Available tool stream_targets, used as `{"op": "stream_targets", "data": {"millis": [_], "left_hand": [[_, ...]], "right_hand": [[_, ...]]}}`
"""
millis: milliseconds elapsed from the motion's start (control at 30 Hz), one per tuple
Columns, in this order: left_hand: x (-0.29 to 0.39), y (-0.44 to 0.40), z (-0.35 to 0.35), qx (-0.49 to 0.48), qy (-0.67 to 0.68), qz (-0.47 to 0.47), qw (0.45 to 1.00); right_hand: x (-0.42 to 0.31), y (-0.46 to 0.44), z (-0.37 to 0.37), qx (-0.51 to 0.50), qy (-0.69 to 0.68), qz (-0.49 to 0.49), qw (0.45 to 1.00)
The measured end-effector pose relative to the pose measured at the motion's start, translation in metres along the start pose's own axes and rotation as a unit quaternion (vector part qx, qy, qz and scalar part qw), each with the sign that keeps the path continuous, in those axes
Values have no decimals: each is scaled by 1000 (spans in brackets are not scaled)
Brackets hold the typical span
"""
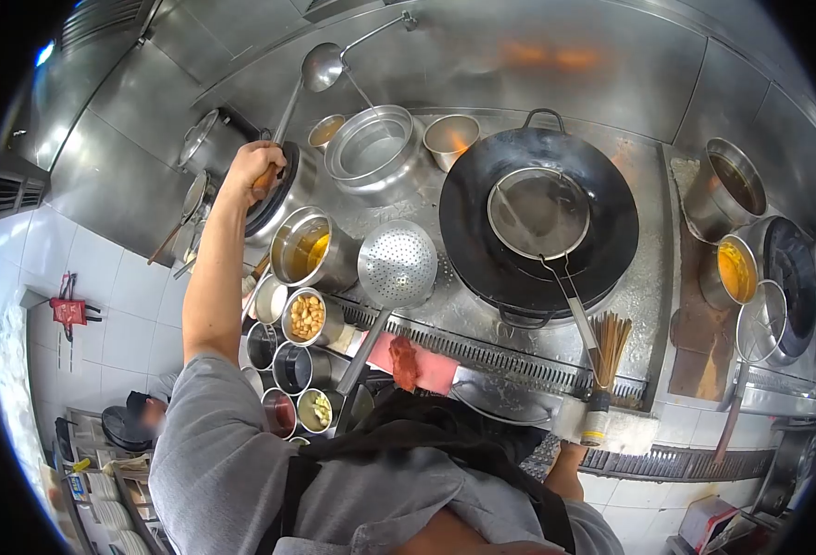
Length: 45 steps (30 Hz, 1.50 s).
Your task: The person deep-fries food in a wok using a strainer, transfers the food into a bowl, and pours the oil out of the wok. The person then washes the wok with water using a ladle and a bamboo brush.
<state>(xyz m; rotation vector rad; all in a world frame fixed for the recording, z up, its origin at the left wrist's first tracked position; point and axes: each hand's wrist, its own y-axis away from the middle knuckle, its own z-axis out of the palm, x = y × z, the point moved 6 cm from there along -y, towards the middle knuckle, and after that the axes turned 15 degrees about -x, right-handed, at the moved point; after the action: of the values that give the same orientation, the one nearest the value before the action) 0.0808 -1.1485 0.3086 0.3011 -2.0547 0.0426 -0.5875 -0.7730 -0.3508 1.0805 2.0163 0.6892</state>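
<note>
My left hand [258, 171] is closed around the wooden handle of a metal ladle [288, 113], raised over the left of the range. The ladle's bowl is up beside the water spout [377, 37]. Below that hand is a dark pan [274, 208], partly covered by it. At the counter's front edge, my right hand [571, 455] shows only around the wrist; its fingers are hidden by a white cloth [625, 433]. Above the cloth, a round mesh strainer [537, 213] rests across the large black wok [468, 217], its handle pointing toward me beside a bamboo brush [612, 347].
A perforated skimmer [397, 264] lies left of the wok. Seasoning tins surround a cup of pale yellow pieces [307, 317]. A steel pot [371, 153] stands at the back; a pot of yellow liquid [302, 252] sits nearer. Flame shows beside a small pot [451, 139].
</note>
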Motion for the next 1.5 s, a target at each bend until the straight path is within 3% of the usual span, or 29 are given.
{"op": "stream_targets", "data": {"millis": [200,367,533,600,667,700,733,800,867,900,933,967,1033,1067,1133,1200,1333,1400,1467,1500], "left_hand": [[-34,10,9,-32,-25,-58,997],[-92,7,6,-71,56,-122,988],[-128,-20,27,-59,-4,-144,988],[-138,-51,36,-73,-149,-88,982],[-167,-88,41,-52,-247,-136,958],[-170,-103,44,13,-388,-105,916],[-172,-112,49,2,-380,-105,919],[-186,-131,70,-76,-344,-202,914],[-223,-173,74,-94,-325,-175,925],[-234,-173,83,-141,-65,-205,966],[-237,-169,100,-176,198,-228,937],[-234,-167,106,-186,201,-227,934],[-221,-165,107,-114,496,-105,855],[-217,-164,105,-122,496,-105,853],[-211,-165,95,-111,633,-73,763],[-191,-145,85,-147,654,-17,742],[-136,-115,74,-160,668,-4,727],[-98,-101,82,-209,633,-34,745],[-57,-108,90,-243,563,-19,789],[-37,-117,93,-266,525,-6,808]], "right_hand": [[8,3,1,3,-1,12,1000],[22,-3,4,16,-13,17,1000],[31,-21,5,13,-18,27,999],[29,-18,2,9,-32,26,999],[39,-10,2,-3,-58,19,998],[44,-1,2,-21,-76,12,997],[46,18,0,-46,-97,10,994],[19,83,-22,-112,-109,1,988],[-2,152,-50,-107,-105,38,988],[4,170,-57,-102,-96,47,989],[22,177,-63,-89,-99,55,990],[41,181,-68,-88,-63,62,992],[55,198,-82,-76,-60,89,991],[62,210,-89,-51,-104,89,989],[64,224,-100,-27,-109,96,989],[68,230,-102,-27,-122,103,987],[59,228,-97,-40,-132,80,987],[63,217,-92,-63,-119,76,988],[65,198,-90,-58,-68,20,996],[43,209,-103,-62,-100,37,992]]}}
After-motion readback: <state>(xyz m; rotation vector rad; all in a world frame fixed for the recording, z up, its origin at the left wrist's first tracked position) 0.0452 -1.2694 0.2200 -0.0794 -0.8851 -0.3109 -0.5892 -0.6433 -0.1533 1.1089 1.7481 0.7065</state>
